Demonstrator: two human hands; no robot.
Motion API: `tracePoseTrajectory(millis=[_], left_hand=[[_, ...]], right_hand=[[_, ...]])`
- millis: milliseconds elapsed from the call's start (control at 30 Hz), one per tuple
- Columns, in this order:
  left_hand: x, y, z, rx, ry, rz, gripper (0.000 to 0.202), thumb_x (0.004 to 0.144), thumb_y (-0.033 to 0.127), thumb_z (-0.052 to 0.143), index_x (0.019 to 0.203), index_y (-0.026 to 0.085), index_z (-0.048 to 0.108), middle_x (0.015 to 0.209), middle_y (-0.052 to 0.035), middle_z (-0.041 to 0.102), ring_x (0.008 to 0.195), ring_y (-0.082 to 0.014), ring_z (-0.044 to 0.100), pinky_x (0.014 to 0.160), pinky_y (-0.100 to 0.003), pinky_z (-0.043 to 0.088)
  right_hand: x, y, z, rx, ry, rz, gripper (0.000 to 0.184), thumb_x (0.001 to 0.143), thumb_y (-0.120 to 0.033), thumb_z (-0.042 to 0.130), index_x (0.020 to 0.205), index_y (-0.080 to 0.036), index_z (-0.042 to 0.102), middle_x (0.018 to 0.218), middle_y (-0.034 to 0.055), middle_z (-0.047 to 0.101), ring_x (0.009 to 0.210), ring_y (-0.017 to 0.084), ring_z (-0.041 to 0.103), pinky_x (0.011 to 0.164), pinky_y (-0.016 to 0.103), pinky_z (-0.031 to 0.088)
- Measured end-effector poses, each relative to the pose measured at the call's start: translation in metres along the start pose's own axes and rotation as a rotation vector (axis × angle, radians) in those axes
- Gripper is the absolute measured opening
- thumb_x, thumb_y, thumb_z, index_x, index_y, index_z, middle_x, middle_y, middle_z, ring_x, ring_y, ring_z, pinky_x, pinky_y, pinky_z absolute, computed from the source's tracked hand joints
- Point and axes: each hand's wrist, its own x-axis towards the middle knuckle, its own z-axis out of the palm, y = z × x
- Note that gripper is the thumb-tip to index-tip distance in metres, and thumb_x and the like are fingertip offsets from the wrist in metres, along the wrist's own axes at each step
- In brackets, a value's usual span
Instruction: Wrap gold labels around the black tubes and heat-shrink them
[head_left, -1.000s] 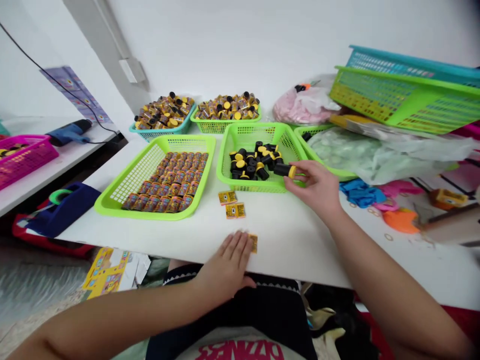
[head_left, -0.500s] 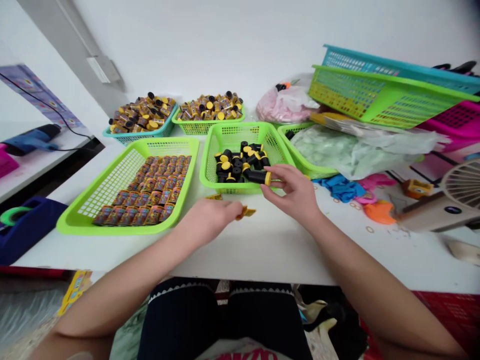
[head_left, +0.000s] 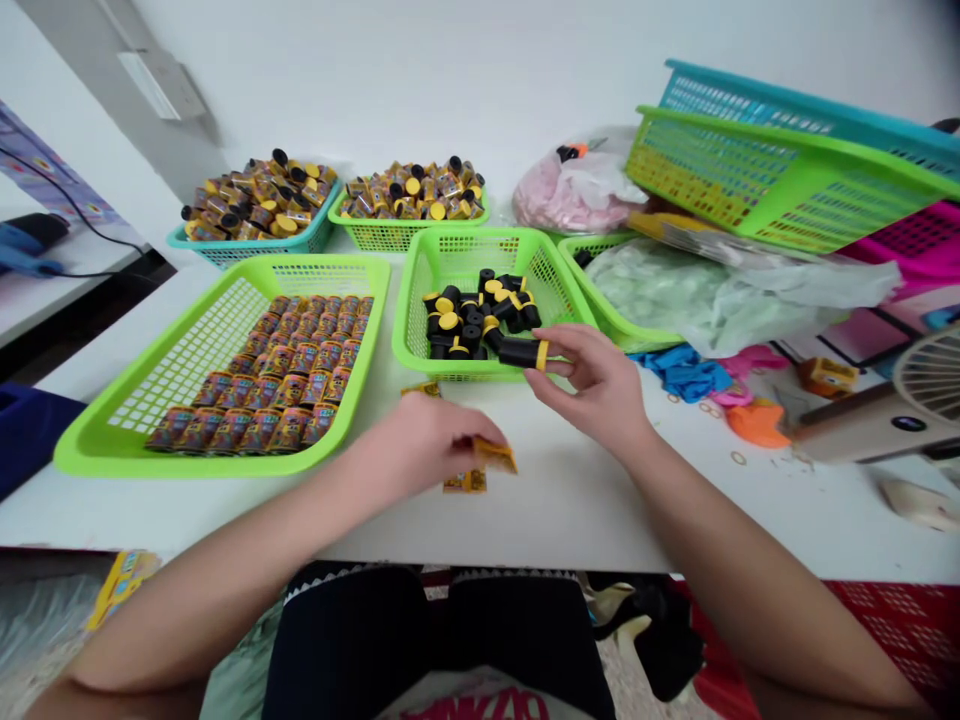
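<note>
My left hand (head_left: 427,445) pinches a small yellow-orange printed wrapper (head_left: 496,456) above the white table. Under that hand, more printed wrappers (head_left: 465,481) lie on the tabletop. Between the fingertips of my right hand (head_left: 592,385) is a small black canister with a yellow cap (head_left: 523,353), held on its side at the front rim of the middle green basket (head_left: 495,240). Inside this basket lie several loose black canisters (head_left: 471,318) with yellow or black ends. To the left, a larger green basket (head_left: 202,466) holds rows of canisters wrapped in printed labels (head_left: 289,375).
Behind stand a teal basket (head_left: 319,235) and a green basket (head_left: 390,236), both heaped with labelled canisters. At the right are stacked baskets (head_left: 750,190), a plastic bag (head_left: 660,295), blue balloons (head_left: 682,372) and a small fan (head_left: 877,415). A dark blue tape dispenser (head_left: 34,435) sits far left.
My left hand has moved slightly down, and a wrapper now shows on the table beneath it. My right hand still holds the canister near the basket rim. The view has shifted slightly.
</note>
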Motion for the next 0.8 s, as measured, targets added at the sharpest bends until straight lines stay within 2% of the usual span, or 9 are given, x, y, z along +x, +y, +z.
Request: tracePoseTrajectory(millis=[33, 100, 167, 267, 400, 467, 600, 733, 800], left_hand=[[0.003, -0.001, 0.002, -0.207, 0.06, -0.068, 0.008, 0.08, 0.026, 0.072, 0.083, 0.018, 0.071, 0.077, -0.0015, 0.076, 0.066, -0.0153, 0.072, 0.062, -0.022, 0.053], [0.009, -0.006, 0.01, -0.616, 0.13, -0.261, 0.028, 0.076, 0.038, 0.077, 0.076, 0.017, 0.06, 0.075, -0.0022, 0.076, 0.065, -0.0171, 0.073, 0.06, -0.024, 0.057], [0.012, -0.013, 0.021, -0.917, 0.18, -0.415, 0.04, 0.074, 0.048, 0.078, 0.084, 0.019, 0.052, 0.071, -0.0004, 0.074, 0.064, -0.0186, 0.074, 0.061, -0.028, 0.06], [0.011, -0.024, 0.034, -1.16, 0.162, -0.466, 0.05, 0.076, 0.055, 0.075, 0.103, 0.021, 0.05, 0.073, -0.0002, 0.075, 0.07, -0.0199, 0.076, 0.067, -0.032, 0.062], [0.009, -0.034, 0.043, -1.234, 0.082, -0.378, 0.053, 0.081, 0.059, 0.07, 0.11, 0.017, 0.056, 0.086, -0.007, 0.077, 0.083, -0.0216, 0.076, 0.076, -0.035, 0.063], [0.007, -0.036, 0.044, -1.212, 0.044, -0.324, 0.061, 0.082, 0.061, 0.067, 0.122, 0.015, 0.057, 0.095, -0.0115, 0.077, 0.091, -0.0229, 0.075, 0.081, -0.036, 0.062], [0.006, -0.039, 0.045, -1.159, 0.009, -0.283, 0.084, 0.082, 0.065, 0.064, 0.146, 0.013, 0.044, 0.109, -0.0188, 0.074, 0.102, -0.026, 0.072, 0.089, -0.041, 0.059], [0.005, -0.042, 0.045, -1.107, -0.006, -0.205, 0.088, 0.085, 0.064, 0.06, 0.152, 0.013, 0.035, 0.114, -0.0192, 0.072, 0.102, -0.0249, 0.072, 0.092, -0.04, 0.057], [0.005, -0.042, 0.043, -1.027, 0.002, -0.119, 0.082, 0.088, 0.065, 0.056, 0.149, 0.013, 0.041, 0.116, -0.0182, 0.071, 0.101, -0.024, 0.072, 0.091, -0.039, 0.057]], right_hand=[[0.001, -0.001, -0.001, 0.046, 0.006, 0.029, 0.036, 0.079, -0.036, 0.074, 0.113, -0.027, 0.066, 0.117, 0.009, 0.061, 0.097, 0.021, 0.068, 0.082, 0.037, 0.064], [0.001, -0.004, -0.002, 0.128, 0.003, 0.089, 0.039, 0.079, -0.042, 0.074, 0.113, -0.027, 0.065, 0.109, 0.0081, 0.066, 0.095, 0.022, 0.07, 0.077, 0.036, 0.064], [0.001, -0.008, -0.004, 0.169, -0.006, 0.135, 0.042, 0.078, -0.048, 0.075, 0.113, -0.027, 0.064, 0.098, 0.0064, 0.071, 0.088, 0.022, 0.072, 0.073, 0.035, 0.063], [-0.002, -0.013, -0.004, 0.203, -0.02, 0.14, 0.041, 0.077, -0.05, 0.076, 0.109, -0.027, 0.065, 0.084, 0.0034, 0.072, 0.077, 0.02, 0.072, 0.067, 0.033, 0.063], [-0.005, -0.014, -0.004, 0.293, -0.128, 0.1, 0.031, 0.079, -0.038, 0.078, 0.106, -0.027, 0.068, 0.078, 0.0003, 0.07, 0.068, 0.016, 0.071, 0.061, 0.029, 0.061], [-0.006, -0.01, -0.004, 0.346, -0.174, 0.101, 0.029, 0.081, -0.035, 0.076, 0.108, -0.028, 0.068, 0.081, 0.0, 0.071, 0.068, 0.014, 0.07, 0.061, 0.028, 0.061], [-0.008, -0.002, -0.004, 0.387, -0.239, 0.161, 0.034, 0.082, -0.041, 0.075, 0.111, -0.025, 0.068, 0.088, 0.0026, 0.074, 0.069, 0.015, 0.07, 0.064, 0.031, 0.062], [-0.007, -0.004, -0.003, 0.357, -0.31, 0.228, 0.032, 0.081, -0.038, 0.076, 0.109, -0.025, 0.069, 0.086, 0.003, 0.074, 0.066, 0.015, 0.069, 0.059, 0.028, 0.059], [-0.005, -0.007, -0.002, 0.353, -0.343, 0.252, 0.028, 0.082, -0.037, 0.075, 0.107, -0.025, 0.07, 0.083, 0.0023, 0.074, 0.065, 0.014, 0.068, 0.059, 0.028, 0.058]])
